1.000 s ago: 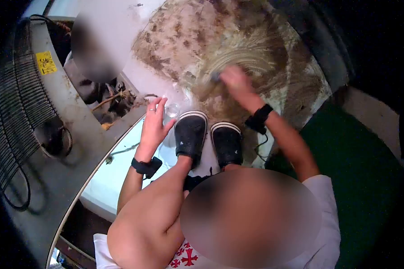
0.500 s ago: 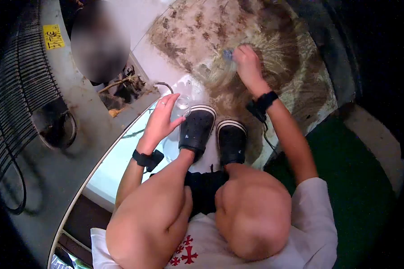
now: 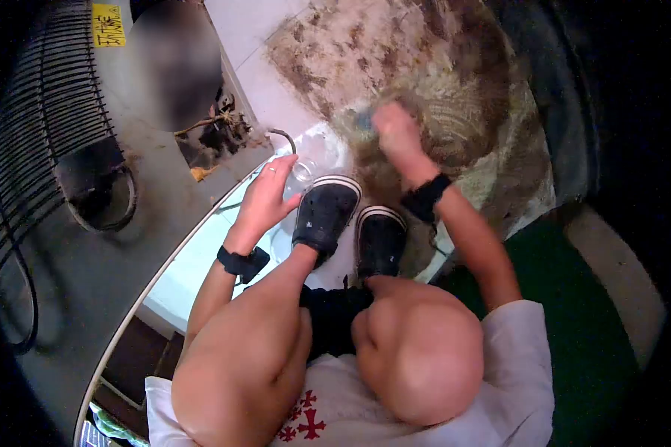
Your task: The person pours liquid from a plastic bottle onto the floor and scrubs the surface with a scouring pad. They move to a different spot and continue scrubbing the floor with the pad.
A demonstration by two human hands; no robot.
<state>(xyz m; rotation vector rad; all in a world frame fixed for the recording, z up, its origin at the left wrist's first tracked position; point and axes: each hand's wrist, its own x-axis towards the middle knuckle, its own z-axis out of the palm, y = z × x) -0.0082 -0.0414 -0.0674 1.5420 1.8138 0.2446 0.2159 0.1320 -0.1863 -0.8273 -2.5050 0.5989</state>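
Currently I read the right hand (image 3: pixel 397 134) as closed around a small blue-grey scrubbing pad (image 3: pixel 364 119), pressed onto the stained floor surface (image 3: pixel 462 97). Against the picture half a second back, this hand has shifted down and to the left, nearer the black shoes (image 3: pixel 350 223); one second back it sat at a similar spot, so the motion reads as a back-and-forth scrub over one patch. The pale swirl marks (image 3: pixel 455 119) around the pad suggest, in my judgement, that dirt is being loosened there, while the brown blotches further up remain untreated.

The left hand (image 3: pixel 265 197) holds a small clear cup (image 3: pixel 303 173), fingers curled partway round it, a ring visible on one finger. Its pose has barely changed across the three pictures; the cup stays just beside the left shoe toe, above the pale panel (image 3: pixel 194 268).

The camera has tilted: the metal wire grille (image 3: pixel 30 112) and its yellow label (image 3: pixel 108 15) now sit higher in view. I cannot tell whether the cup contains liquid
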